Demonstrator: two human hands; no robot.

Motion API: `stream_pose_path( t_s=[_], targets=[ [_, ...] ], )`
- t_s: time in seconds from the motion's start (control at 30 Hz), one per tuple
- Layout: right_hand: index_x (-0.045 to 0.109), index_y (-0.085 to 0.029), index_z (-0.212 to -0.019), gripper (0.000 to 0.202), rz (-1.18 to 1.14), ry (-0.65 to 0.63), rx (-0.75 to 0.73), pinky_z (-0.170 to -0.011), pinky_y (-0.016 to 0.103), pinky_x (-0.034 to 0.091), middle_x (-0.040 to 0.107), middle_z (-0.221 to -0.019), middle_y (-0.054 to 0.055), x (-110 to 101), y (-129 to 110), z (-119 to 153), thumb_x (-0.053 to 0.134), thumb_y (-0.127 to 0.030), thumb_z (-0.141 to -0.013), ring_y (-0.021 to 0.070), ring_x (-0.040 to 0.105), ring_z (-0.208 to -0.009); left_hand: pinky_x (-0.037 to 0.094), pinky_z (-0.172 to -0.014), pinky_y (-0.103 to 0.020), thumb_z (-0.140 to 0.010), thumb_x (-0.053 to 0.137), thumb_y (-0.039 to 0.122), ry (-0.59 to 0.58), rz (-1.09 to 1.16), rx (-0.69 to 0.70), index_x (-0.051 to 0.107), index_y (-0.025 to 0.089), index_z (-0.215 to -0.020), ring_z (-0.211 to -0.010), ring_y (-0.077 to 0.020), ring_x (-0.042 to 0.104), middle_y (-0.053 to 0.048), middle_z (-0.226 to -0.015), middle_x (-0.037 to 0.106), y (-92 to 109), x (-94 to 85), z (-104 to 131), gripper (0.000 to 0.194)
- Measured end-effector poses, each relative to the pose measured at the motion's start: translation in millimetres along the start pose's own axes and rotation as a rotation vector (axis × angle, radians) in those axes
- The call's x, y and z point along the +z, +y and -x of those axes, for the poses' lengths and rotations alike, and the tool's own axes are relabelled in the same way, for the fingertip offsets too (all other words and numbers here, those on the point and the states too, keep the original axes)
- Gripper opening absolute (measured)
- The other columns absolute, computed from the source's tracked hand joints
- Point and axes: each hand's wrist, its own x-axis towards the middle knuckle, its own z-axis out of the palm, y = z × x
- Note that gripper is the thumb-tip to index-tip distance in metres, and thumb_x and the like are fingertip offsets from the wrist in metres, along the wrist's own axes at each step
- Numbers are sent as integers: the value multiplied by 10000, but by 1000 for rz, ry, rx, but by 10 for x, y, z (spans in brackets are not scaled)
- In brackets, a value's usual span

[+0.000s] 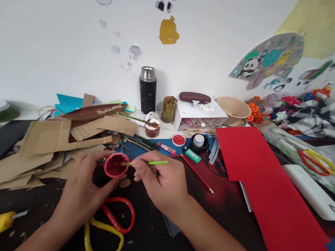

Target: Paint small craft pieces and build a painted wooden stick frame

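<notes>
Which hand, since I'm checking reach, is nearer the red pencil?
Right. The right hand, holding a green brush, is just left of the red pencil; the left hand is farther left, holding the paint cup.

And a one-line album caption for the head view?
Left grip on a cup of red paint, right grip holding a green brush at its mouth, scissor handles nearby.

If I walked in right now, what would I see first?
Probably the big red card on the right. Near the middle, the left hand holds a red pot, while the right hand holds a brush in it. Nearer the camera lie bright scissors.
</notes>
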Motion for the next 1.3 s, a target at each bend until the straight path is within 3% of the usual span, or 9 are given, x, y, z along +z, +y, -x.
stream_pose_path(
  t_s=[0.17,0.3,0.47,0.63,1.1,1.3],
  targets=[
    [778,-224,-907,337,-41,39,39,-604,258,563,759,-696,13,-9,-7,-13,635,-464,-1093,154,728,-605,568,-968,-574,-979,705,548,-1,-16,21,628,279,-1282,-1160,-387,667,-118,-1222,730,-4,6,3,413],
    [734,-212,-902,388,-239,93,212,-467,210,510,739,-693,8,2,17,-42,639,-552,-1064,143,730,-560,571,-976,-576,-969,728,525,9,-8,30,624,277,-1290,-1170,-388,669,-120,-1234,730,-2,2,3,419],
    [693,-194,-928,453,-433,150,381,-414,180,479,742,-688,14,-26,73,-98,662,-635,-1022,149,748,-534,573,-1004,-590,-963,740,507,44,15,8,622,275,-1295,-1187,-383,668,-127,-1258,724,10,-8,7,422],
    [673,-192,-925,481,-478,171,400,-397,190,485,755,-684,23,-55,101,-132,695,-668,-992,162,742,-505,579,-1002,-584,-939,764,513,72,45,-13,644,271,-1270,-1177,-383,681,-120,-1238,742,15,-7,8,427],
    [711,-183,-925,470,-475,57,349,-426,185,498,766,-735,42,-13,49,-63,683,-642,-1018,166,767,-566,579,-1016,-577,-920,770,548,106,85,-124,658,269,-1277,-1193,-370,680,-115,-1258,735,-18,31,24,467],
    [691,-189,-914,468,-546,137,391,-406,189,504,762,-690,29,-50,85,-95,709,-649,-996,174,759,-522,582,-1000,-577,-916,772,555,96,87,-137,661,268,-1266,-1172,-373,684,-117,-1236,738,-15,25,8,466]
  ],
)
